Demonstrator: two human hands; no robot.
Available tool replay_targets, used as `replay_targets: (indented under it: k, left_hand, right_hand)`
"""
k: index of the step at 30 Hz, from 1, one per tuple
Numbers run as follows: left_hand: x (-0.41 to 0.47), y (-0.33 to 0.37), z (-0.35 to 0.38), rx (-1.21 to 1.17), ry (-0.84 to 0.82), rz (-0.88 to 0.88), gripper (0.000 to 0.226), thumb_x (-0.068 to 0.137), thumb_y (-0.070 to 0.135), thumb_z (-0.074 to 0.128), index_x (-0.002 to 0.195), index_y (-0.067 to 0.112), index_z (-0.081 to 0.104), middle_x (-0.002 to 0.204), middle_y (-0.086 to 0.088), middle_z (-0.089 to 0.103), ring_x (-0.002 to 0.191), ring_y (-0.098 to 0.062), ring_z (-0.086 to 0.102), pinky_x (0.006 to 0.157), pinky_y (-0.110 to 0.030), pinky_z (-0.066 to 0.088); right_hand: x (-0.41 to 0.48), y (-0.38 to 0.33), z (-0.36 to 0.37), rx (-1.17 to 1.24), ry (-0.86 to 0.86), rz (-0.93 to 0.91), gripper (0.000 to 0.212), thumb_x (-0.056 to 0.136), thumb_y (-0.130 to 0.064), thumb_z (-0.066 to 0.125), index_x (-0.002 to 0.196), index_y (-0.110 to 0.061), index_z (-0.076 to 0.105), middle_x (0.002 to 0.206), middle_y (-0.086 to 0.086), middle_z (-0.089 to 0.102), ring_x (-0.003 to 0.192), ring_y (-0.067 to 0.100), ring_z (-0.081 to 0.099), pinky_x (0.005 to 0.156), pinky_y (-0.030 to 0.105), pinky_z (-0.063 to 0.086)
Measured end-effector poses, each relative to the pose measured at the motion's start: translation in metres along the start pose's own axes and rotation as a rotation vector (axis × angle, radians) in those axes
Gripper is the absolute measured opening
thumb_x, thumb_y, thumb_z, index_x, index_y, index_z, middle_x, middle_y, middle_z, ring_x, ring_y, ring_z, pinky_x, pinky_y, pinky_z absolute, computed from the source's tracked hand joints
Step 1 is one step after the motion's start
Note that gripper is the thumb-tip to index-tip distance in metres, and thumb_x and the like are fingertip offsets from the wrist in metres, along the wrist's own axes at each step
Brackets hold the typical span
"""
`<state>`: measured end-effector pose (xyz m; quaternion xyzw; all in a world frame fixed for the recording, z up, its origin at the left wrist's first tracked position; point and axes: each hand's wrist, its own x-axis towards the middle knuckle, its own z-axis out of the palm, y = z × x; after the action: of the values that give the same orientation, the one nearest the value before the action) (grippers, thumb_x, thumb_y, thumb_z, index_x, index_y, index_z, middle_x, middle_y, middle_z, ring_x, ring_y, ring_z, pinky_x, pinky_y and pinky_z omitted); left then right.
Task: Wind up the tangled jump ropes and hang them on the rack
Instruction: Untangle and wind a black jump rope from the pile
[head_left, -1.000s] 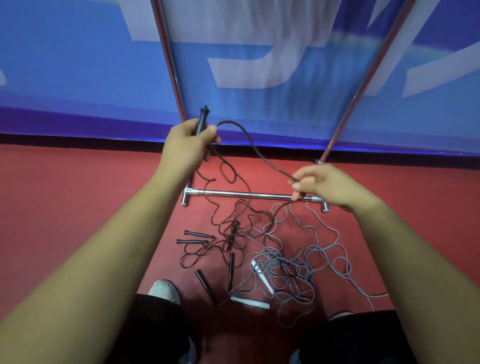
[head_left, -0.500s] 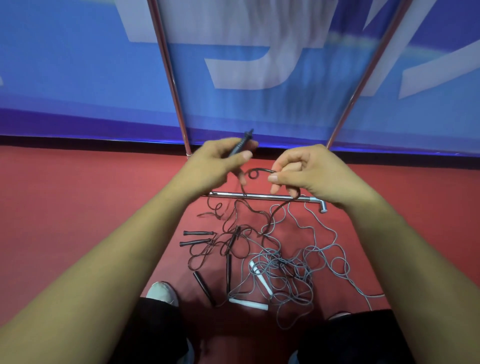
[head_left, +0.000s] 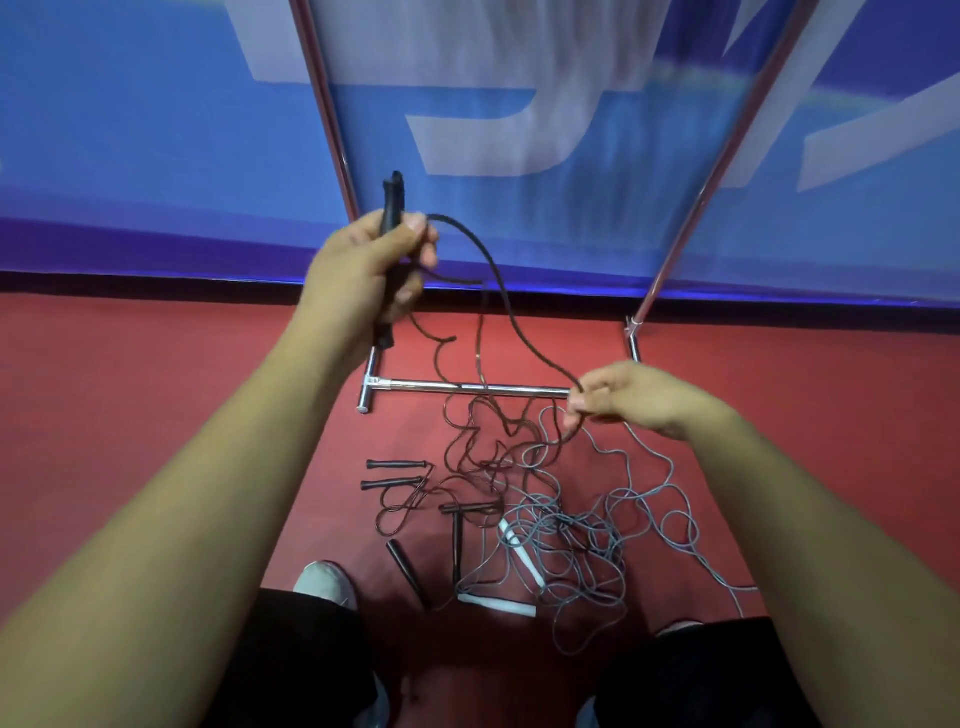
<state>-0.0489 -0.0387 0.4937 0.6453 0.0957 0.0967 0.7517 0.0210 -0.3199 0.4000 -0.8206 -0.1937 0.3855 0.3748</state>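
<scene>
Two hands were on one black jump rope (head_left: 511, 317): my left hand (head_left: 363, 270) was wrapped around its black handle (head_left: 390, 208), held upright in front of the blue banner (head_left: 156, 130), and my right hand (head_left: 639, 397) pinched the cord lower down, over the chrome base bar of the rack (head_left: 467, 387). From that pinch the cord dropped into the tangle on the red floor (head_left: 130, 415), where more black ropes (head_left: 467, 457) crossed a grey rope (head_left: 597, 540) with white handles (head_left: 496, 605). Spare handles (head_left: 397, 463), black too, lay left of the pile, between my shoe (head_left: 324, 582) and the bar.
</scene>
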Motion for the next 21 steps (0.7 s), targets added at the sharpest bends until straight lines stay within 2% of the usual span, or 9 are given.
replay_targets:
  k: [3,5,7,9,11,13,15,18,21]
  left_hand:
    - [0.004,-0.011,-0.012,0.497,0.212,0.002,0.019,0.099,0.017,0.057,0.116,0.016,0.066,0.094,0.002,0.071,0.046,-0.009,0.06,0.046,-0.015,0.037]
    - [0.001,-0.015,-0.01,0.574,0.187,0.027,0.022,0.098,0.015,0.058,0.119,0.015,0.066,0.09,0.002,0.069,0.048,-0.007,0.063,0.05,-0.012,0.039]
    - [-0.007,-0.012,0.002,0.487,0.038,0.035,0.021,0.099,0.009,0.056,0.118,0.009,0.066,0.092,0.003,0.07,0.048,-0.013,0.062,0.046,-0.011,0.036]
    - [-0.018,-0.007,0.017,0.423,-0.187,0.019,0.026,0.101,0.006,0.054,0.124,0.002,0.063,0.091,0.01,0.071,0.05,-0.016,0.06,0.043,-0.009,0.034]
    - [-0.028,-0.006,0.026,0.482,-0.385,-0.013,0.028,0.102,0.009,0.053,0.128,0.005,0.062,0.08,0.004,0.07,0.044,-0.004,0.052,0.041,-0.011,0.03]
    - [-0.033,-0.007,0.029,0.561,-0.486,-0.004,0.019,0.102,0.01,0.054,0.117,0.007,0.065,0.074,-0.002,0.066,0.041,0.002,0.046,0.043,-0.01,0.03]
    - [-0.032,-0.009,0.029,0.507,-0.468,0.011,0.011,0.101,0.008,0.054,0.093,0.008,0.062,0.066,0.008,0.062,0.045,-0.001,0.043,0.046,-0.011,0.03]
    - [-0.023,-0.007,0.024,0.193,-0.255,-0.04,0.022,0.101,0.008,0.052,0.08,0.014,0.052,0.063,0.003,0.049,0.049,-0.009,0.031,0.043,-0.019,0.018]
    - [-0.015,-0.002,0.013,-0.008,-0.163,-0.004,0.021,0.1,0.008,0.049,0.08,0.015,0.051,0.065,0.002,0.048,0.05,-0.01,0.031,0.042,-0.021,0.016]
  right_hand:
    - [-0.011,-0.031,-0.009,0.328,0.185,-0.129,0.015,0.094,-0.016,0.064,0.099,-0.003,0.069,0.07,0.003,0.07,0.074,0.022,0.069,0.075,0.031,0.056]
    - [-0.024,-0.06,-0.011,0.421,0.23,-0.246,0.031,0.089,-0.021,0.067,0.104,0.006,0.067,0.062,0.004,0.061,0.058,0.018,0.059,0.063,0.027,0.053]
    - [-0.035,-0.084,-0.008,0.396,0.229,-0.333,0.029,0.09,-0.022,0.067,0.102,0.005,0.07,0.057,0.005,0.054,0.054,0.018,0.047,0.054,0.023,0.045]
    - [-0.041,-0.096,-0.001,0.33,0.227,-0.366,0.021,0.093,-0.02,0.066,0.098,-0.002,0.074,0.053,0.004,0.049,0.052,0.018,0.041,0.051,0.023,0.036]
    - [-0.043,-0.102,0.003,0.32,0.217,-0.39,0.024,0.093,-0.022,0.067,0.097,0.001,0.073,0.05,0.001,0.047,0.051,0.017,0.039,0.052,0.025,0.032]
    - [-0.043,-0.102,0.003,0.346,0.211,-0.395,0.028,0.093,-0.021,0.066,0.096,0.007,0.07,0.049,0.0,0.047,0.05,0.017,0.039,0.05,0.022,0.032]
    - [-0.041,-0.095,0.0,0.32,0.2,-0.372,0.021,0.093,-0.016,0.066,0.091,0.004,0.07,0.051,0.003,0.05,0.051,0.016,0.042,0.051,0.02,0.037]
    - [-0.034,-0.067,-0.009,0.01,0.166,-0.248,0.015,0.089,-0.02,0.072,0.081,-0.007,0.07,0.063,0.01,0.064,0.061,0.01,0.054,0.062,0.022,0.041]
    - [-0.021,-0.029,-0.014,-0.163,0.071,-0.016,0.01,0.09,-0.018,0.071,0.081,-0.015,0.069,0.065,-0.01,0.063,0.056,-0.009,0.051,0.058,0.009,0.039]
